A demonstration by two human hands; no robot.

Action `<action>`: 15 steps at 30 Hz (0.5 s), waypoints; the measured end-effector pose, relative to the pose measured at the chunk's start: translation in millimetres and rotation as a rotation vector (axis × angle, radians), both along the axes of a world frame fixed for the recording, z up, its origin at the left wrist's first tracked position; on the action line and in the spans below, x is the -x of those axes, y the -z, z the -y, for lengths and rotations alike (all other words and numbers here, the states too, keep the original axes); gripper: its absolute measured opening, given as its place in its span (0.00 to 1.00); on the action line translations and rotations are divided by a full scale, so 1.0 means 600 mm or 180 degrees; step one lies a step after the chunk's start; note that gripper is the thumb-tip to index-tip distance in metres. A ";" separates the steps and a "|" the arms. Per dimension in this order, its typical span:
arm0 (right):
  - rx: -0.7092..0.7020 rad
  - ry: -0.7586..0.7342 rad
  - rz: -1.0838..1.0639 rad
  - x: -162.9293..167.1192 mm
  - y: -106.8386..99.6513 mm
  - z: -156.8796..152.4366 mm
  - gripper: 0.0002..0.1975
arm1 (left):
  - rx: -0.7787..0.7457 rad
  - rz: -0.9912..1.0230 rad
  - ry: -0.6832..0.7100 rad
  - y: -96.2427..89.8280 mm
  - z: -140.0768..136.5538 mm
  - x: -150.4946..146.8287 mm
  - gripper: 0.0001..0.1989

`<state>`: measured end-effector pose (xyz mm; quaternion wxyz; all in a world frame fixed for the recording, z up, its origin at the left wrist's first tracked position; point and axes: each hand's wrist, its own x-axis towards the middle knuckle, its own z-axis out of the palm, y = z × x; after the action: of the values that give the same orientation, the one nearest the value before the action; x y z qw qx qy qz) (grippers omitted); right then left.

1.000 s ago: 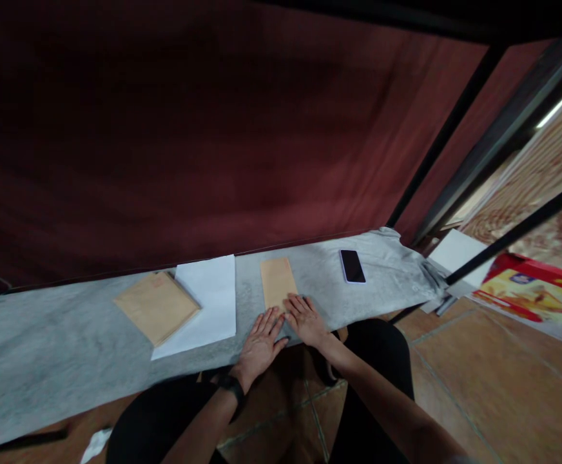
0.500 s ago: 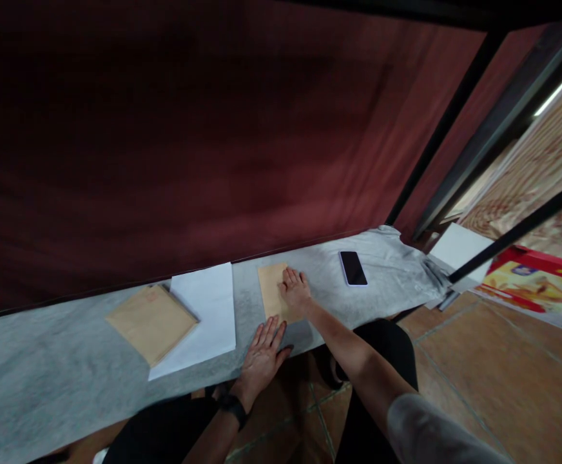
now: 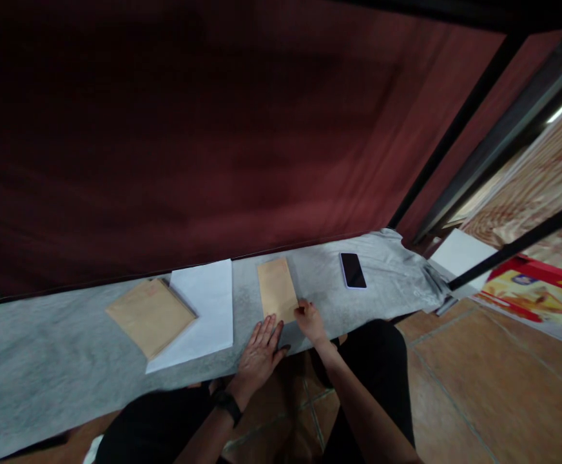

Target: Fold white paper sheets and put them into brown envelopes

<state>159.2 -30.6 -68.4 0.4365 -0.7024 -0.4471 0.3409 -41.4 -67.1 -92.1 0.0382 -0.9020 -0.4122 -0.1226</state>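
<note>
A single brown paper envelope [image 3: 277,287] lies flat on the grey cloth in front of me. My left hand [image 3: 259,351], with a dark band on its wrist, is stretched out flat, its fingertips resting at the envelope's near left corner. At the near right corner my right hand [image 3: 310,321] has its fingers curled together on the envelope's edge; the fingertips are partly hidden. Left of my hands, a stack of brown envelopes [image 3: 150,316] lies askew over white paper [image 3: 211,303].
The grey cloth [image 3: 58,348] covers a narrow bench against a dark red panel [image 3: 242,161]. A phone [image 3: 353,270] lies to the right. Beyond the bench's right end are black bars [image 3: 542,235], a white board [image 3: 462,258] and a red and yellow box [image 3: 535,293].
My right hand has slid from the envelope's upper right side down to its near right corner, its spread fingers now curled. The left hand stays almost where it was.
</note>
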 end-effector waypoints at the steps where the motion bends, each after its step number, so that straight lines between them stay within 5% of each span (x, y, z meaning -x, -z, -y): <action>1: -0.0006 -0.0009 -0.0169 0.001 0.000 -0.001 0.05 | 0.0004 0.0002 0.0000 -0.001 0.000 0.000 0.33; 9: 0.0037 0.0050 -0.1547 0.026 0.014 0.016 0.13 | 0.0235 0.0044 -0.0031 -0.025 0.010 -0.009 0.34; 15: -0.0275 0.0371 -0.1835 -0.058 0.005 -0.019 0.15 | 0.0367 0.0067 -0.0129 -0.043 0.008 -0.012 0.33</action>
<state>194.1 -19.0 -71.2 0.5938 -0.5818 -0.2777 0.4814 -34.3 -71.7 -66.4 -0.0157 -0.8929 -0.4371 -0.1072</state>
